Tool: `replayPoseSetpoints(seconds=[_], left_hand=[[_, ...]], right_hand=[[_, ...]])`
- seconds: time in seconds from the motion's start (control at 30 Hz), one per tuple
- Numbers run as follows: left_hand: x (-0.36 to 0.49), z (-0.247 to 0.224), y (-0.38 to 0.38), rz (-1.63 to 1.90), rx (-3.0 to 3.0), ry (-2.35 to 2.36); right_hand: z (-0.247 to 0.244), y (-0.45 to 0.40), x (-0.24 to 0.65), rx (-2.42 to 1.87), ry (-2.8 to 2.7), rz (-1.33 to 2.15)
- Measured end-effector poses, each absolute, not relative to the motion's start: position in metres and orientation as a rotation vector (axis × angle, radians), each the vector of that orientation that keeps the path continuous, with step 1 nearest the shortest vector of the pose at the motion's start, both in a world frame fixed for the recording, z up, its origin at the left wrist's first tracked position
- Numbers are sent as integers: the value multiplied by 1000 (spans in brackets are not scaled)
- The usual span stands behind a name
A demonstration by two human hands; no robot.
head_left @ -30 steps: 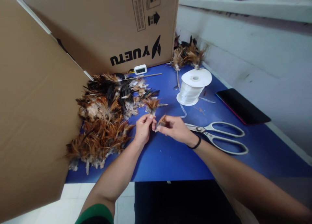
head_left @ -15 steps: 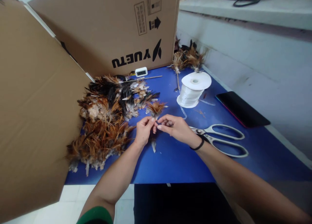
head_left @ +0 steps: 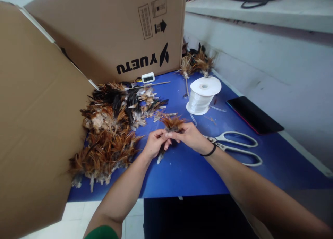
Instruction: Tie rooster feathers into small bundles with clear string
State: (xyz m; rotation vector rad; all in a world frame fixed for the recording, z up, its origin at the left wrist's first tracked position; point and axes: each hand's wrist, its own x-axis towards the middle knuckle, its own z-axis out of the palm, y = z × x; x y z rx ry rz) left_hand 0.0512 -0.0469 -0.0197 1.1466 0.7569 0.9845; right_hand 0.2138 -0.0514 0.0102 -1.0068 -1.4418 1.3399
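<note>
Between my two hands is a small bunch of brown feathers [head_left: 172, 124], its orange tips fanned out and pointing away from me. My left hand [head_left: 155, 142] pinches the base of the bunch from the left. From the right, my right hand [head_left: 189, 135] closes on the same bunch, its thumb meeting my left fingertips. Below the fingers a pale-tipped feather [head_left: 160, 157] points down toward the blue table [head_left: 182, 178]. A large pile of brown and black feathers [head_left: 109, 138] lies left of my hands.
White-handled scissors [head_left: 234, 145] lie right of my right wrist. Behind them are a ribbon spool [head_left: 203, 95] and a black phone [head_left: 253, 114]. A small digital device [head_left: 148, 78] stands by the cardboard box [head_left: 104, 31]. More feathers [head_left: 199, 62] lie at the back.
My right hand has moved in against my left and now closes on the feather bunch. The bunch looks wider and sits slightly lower and further right. The view has shifted slightly.
</note>
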Motion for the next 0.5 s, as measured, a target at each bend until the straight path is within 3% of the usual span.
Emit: replayPoseSetpoints(seconds=[0.5], left_hand=[[54, -17, -48, 930, 1017, 647]], right_hand=[[7, -50, 212, -873, -1154, 1521]])
